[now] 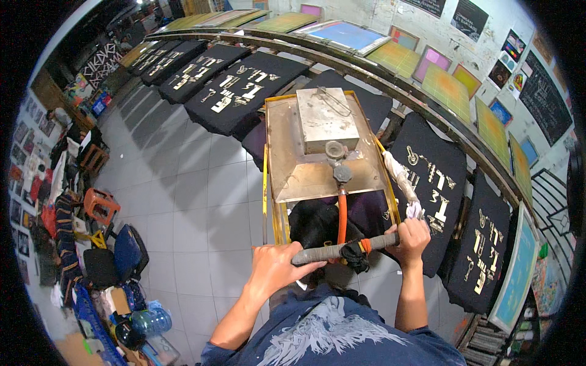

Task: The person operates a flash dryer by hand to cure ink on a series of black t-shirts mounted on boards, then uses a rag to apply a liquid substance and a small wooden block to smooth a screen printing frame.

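My left hand (274, 266) is closed around the left end of a grey wrapped handlebar (332, 252), thumb lying along its near side. At the bar's right end, my right hand (413, 241) is wrapped round it, close to a whitish cloth-wrapped piece (400, 174). Ahead of the bar, a wide metal hood (293, 177) with a box (329, 119) on top sits in a yellow frame (265, 201). An orange hose (342, 216) runs from a round grey fitting (342, 175) toward the bar. Black and orange material (355, 255) is tied around the bar's middle.
Black shirts with pale prints (238, 85) lie in a row on a long curved rack, continuing at right (433, 189). Framed screens (348, 36) line the wall behind. At left are an orange stool (102, 204), a blue-backed chair (129, 250) and a water jug (151, 322) on grey tiles.
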{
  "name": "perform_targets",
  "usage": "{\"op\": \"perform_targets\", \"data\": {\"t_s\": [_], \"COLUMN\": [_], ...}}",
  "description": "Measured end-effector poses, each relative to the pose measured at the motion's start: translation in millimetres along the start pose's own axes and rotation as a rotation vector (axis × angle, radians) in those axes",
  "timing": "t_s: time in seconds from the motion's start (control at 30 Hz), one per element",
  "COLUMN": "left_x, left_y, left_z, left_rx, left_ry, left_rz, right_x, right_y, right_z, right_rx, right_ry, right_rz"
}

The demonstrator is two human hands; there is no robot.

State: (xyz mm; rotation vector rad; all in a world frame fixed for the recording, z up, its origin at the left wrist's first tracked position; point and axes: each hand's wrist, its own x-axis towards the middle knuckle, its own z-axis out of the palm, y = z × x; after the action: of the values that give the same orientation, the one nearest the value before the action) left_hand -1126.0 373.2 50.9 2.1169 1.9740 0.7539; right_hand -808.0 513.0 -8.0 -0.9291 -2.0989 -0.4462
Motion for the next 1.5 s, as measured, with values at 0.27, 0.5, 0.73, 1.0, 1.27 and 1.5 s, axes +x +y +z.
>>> {"op": "perform_targets", "data": {"t_s": [0.27, 0.5, 0.73, 1.0, 1.27, 1.5], "left_x": [-8, -10, -11, -11, -10, -13], "left_y": [5, 3, -2, -1, -6, -5], "left_z": [8, 9, 16, 14, 16, 18], "left_rx": [-0.060, 0.028, 0.007, 0.006, 0.002, -0.013], "left_ry": [0.136, 0.182, 0.247, 0.250, 0.247, 0.250], "left_rz": [0.021, 0.074, 0.096, 0.121, 0.120, 0.130], "right_x": [2, 3, 1, -1, 0, 1], "right_y": [-5, -11, -16, -17, -16, -14], "right_z": [-9, -13, -5, -7, -4, -7], "right_rx": [0.030, 0.008, -0.011, -0.046, -0.014, -0.005], "right_ry": [0.046, 0.029, 0.104, 0.103, 0.128, 0.063], "right_rz": [0.007, 0.050, 0.069, 0.083, 0.087, 0.092]}}
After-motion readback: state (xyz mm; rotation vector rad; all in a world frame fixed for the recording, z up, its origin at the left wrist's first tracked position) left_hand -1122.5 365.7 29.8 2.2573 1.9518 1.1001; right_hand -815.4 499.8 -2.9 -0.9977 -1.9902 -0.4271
